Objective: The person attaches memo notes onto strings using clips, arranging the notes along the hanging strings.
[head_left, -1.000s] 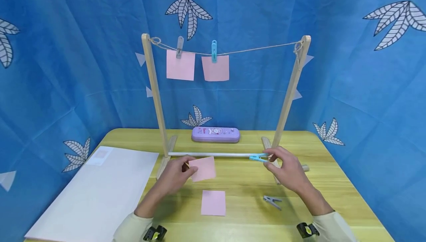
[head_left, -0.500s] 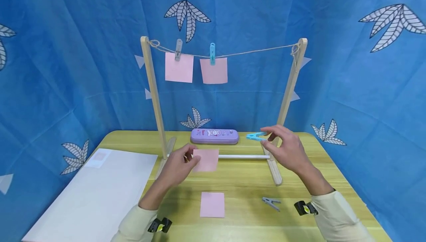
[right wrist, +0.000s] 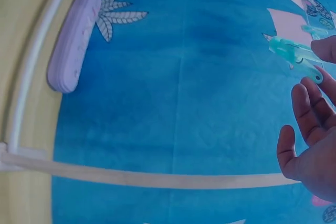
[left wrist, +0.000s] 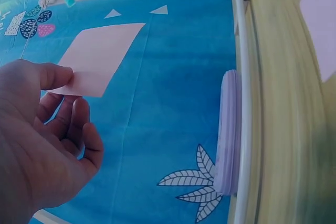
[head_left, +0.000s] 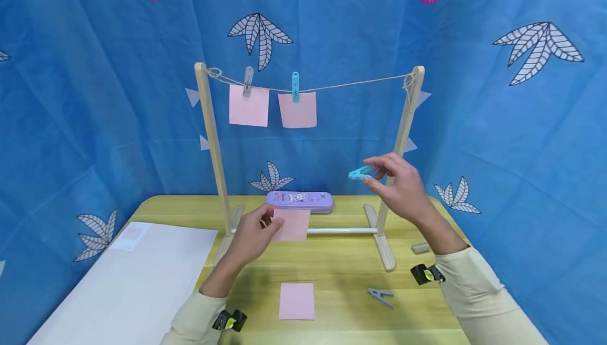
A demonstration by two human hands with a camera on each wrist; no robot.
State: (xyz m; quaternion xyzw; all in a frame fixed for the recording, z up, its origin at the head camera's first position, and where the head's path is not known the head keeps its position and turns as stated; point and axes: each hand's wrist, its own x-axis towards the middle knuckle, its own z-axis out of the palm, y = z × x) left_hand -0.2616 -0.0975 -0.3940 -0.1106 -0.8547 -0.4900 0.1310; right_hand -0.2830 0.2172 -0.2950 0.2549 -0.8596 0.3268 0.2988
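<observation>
My left hand [head_left: 253,237] pinches a pink paper square [head_left: 292,224] by its left edge, above the table in front of the wooden rack; the left wrist view shows the same pink square [left wrist: 100,59] between thumb and fingers of that hand [left wrist: 50,129]. My right hand [head_left: 395,184] holds a light blue clothespin [head_left: 360,173] in its fingertips, raised beside the rack's right post [head_left: 403,134]. The right wrist view shows the clothespin [right wrist: 294,56] at the fingertips [right wrist: 315,108]. A string [head_left: 351,82] spans the posts, with two pink squares [head_left: 248,105] [head_left: 297,109] clipped on it.
A purple pencil case [head_left: 299,201] lies behind the rack's white crossbar [head_left: 341,230]. Another pink square [head_left: 296,301] and a grey clothespin [head_left: 380,296] lie on the wooden table [head_left: 341,276]. A large white sheet [head_left: 128,282] covers the left side. Blue cloth surrounds the table.
My right hand has lifted the blue clothespin from the crossbar up and a little left. My left hand has raised the pink square slightly toward the rack.
</observation>
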